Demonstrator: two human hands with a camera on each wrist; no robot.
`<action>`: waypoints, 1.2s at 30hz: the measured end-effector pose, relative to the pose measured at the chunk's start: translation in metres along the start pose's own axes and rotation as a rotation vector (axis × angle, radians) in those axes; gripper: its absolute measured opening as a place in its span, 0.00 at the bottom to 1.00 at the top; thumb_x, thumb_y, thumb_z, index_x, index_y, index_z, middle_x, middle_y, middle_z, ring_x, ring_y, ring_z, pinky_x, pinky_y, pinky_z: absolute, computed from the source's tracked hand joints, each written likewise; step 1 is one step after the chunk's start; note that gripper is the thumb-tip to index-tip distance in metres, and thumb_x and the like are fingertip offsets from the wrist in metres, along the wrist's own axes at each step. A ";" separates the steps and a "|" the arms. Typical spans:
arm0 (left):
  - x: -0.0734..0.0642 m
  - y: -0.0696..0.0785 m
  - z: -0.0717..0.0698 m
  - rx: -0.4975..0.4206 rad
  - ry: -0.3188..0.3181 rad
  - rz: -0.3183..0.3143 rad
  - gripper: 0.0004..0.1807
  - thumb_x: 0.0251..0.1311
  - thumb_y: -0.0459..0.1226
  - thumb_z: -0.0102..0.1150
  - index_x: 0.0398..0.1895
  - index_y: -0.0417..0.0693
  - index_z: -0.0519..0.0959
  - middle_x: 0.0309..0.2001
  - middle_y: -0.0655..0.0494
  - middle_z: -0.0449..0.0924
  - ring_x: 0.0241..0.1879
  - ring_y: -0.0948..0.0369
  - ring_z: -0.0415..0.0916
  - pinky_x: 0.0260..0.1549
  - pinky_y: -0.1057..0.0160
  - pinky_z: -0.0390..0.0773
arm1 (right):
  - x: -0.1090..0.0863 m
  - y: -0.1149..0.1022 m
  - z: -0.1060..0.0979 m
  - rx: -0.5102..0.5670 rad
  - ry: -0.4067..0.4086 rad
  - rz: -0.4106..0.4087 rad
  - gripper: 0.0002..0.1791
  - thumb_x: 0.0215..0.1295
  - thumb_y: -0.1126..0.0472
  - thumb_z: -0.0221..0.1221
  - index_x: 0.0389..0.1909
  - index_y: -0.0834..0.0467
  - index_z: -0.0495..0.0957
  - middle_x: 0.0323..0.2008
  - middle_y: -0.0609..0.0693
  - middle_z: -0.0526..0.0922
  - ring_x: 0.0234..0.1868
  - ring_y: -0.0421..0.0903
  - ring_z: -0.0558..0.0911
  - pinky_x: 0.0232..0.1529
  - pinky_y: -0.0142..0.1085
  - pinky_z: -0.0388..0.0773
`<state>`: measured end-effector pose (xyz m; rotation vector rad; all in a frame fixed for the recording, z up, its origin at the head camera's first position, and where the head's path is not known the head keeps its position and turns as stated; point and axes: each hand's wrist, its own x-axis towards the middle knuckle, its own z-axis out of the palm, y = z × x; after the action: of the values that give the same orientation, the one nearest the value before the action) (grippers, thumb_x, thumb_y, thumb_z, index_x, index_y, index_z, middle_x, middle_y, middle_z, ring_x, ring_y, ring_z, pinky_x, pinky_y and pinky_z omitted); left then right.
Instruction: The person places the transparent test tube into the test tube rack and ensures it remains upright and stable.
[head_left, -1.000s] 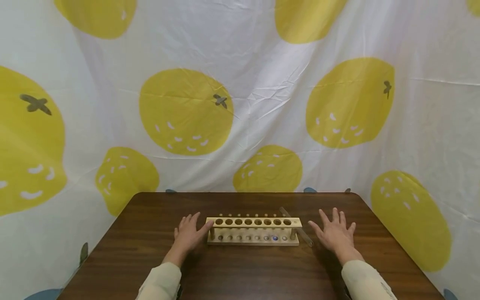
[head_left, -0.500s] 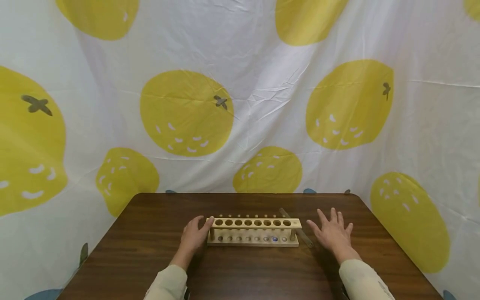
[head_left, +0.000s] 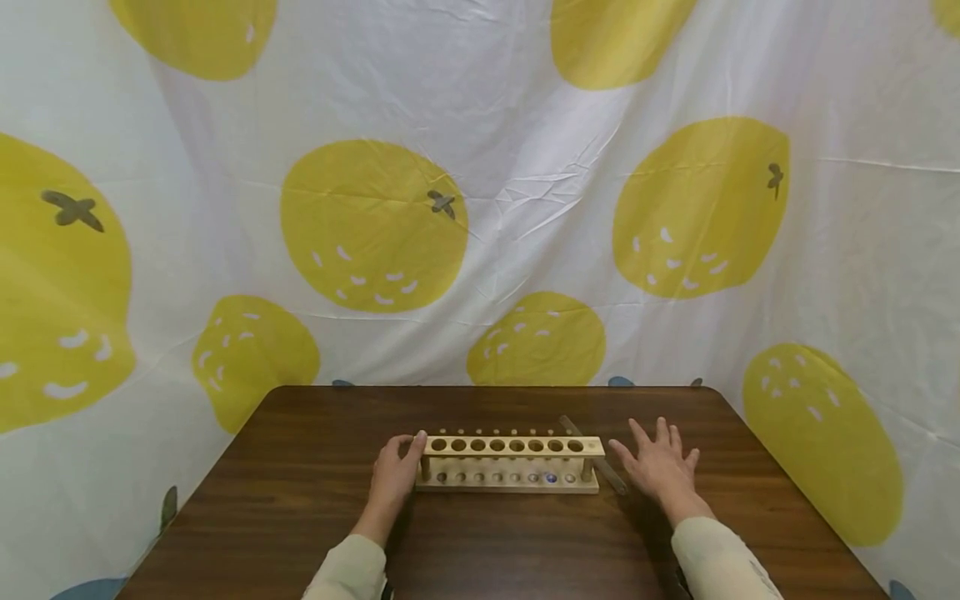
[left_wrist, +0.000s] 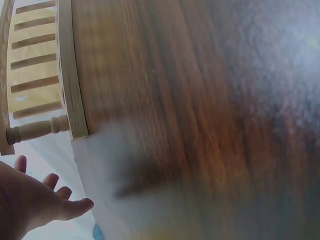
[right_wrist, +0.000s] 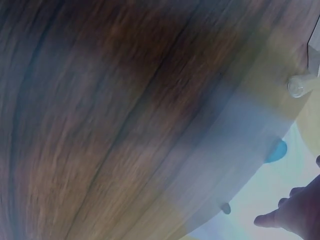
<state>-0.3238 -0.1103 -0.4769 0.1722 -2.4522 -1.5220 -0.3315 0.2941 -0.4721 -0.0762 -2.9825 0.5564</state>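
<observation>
A wooden test tube rack (head_left: 510, 487) stands on the table, with a row of round holes in its top bar and a row of pegs behind. My left hand (head_left: 395, 472) is at the rack's left end, thumb up beside the top bar; whether it touches cannot be told. In the left wrist view, the left hand's fingers (left_wrist: 75, 207) look loosely extended. A clear glass test tube (head_left: 611, 477) lies slantwise behind the rack's right end, partly hidden by it; its end (right_wrist: 296, 87) shows in the right wrist view. My right hand (head_left: 660, 467), fingers spread, hovers right of the tube.
The dark wood-grain table (head_left: 495, 550) ends at a white curtain (head_left: 525, 183) printed with lemons. A blue spot (head_left: 551, 478) shows in one of the rack's lower hollows.
My left hand has moved right to the rack's left end, its fingers drawing closer together. My right hand has drifted slightly left towards the tube. Rack and tube have stayed put.
</observation>
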 end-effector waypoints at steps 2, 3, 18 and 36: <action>0.000 0.000 0.001 -0.017 0.003 -0.004 0.31 0.72 0.55 0.49 0.57 0.35 0.75 0.61 0.31 0.70 0.62 0.36 0.66 0.60 0.39 0.64 | 0.001 0.000 0.002 0.011 0.005 0.004 0.45 0.72 0.30 0.39 0.76 0.60 0.54 0.72 0.78 0.39 0.72 0.77 0.39 0.60 0.77 0.35; -0.001 -0.001 0.001 -0.026 0.003 -0.007 0.31 0.72 0.55 0.49 0.57 0.34 0.74 0.61 0.31 0.71 0.62 0.37 0.66 0.60 0.39 0.64 | 0.001 -0.001 0.003 0.020 0.006 0.006 0.45 0.73 0.30 0.40 0.76 0.60 0.54 0.72 0.78 0.39 0.72 0.77 0.39 0.60 0.77 0.36; -0.003 -0.007 0.008 -0.068 0.018 0.011 0.24 0.74 0.46 0.50 0.52 0.30 0.77 0.53 0.30 0.74 0.58 0.36 0.69 0.59 0.39 0.65 | 0.004 -0.006 0.017 0.161 0.007 0.029 0.41 0.74 0.35 0.43 0.73 0.62 0.60 0.72 0.78 0.42 0.72 0.76 0.42 0.62 0.75 0.38; -0.002 -0.008 0.010 -0.119 0.042 0.013 0.21 0.74 0.43 0.51 0.50 0.30 0.76 0.54 0.29 0.73 0.60 0.36 0.67 0.61 0.39 0.62 | 0.030 0.002 0.028 0.167 -0.027 -0.001 0.28 0.71 0.42 0.52 0.59 0.58 0.78 0.70 0.74 0.57 0.70 0.76 0.49 0.59 0.77 0.44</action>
<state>-0.3246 -0.1044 -0.4886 0.1642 -2.3176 -1.6364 -0.3642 0.2879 -0.4954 -0.0536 -2.9484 0.8091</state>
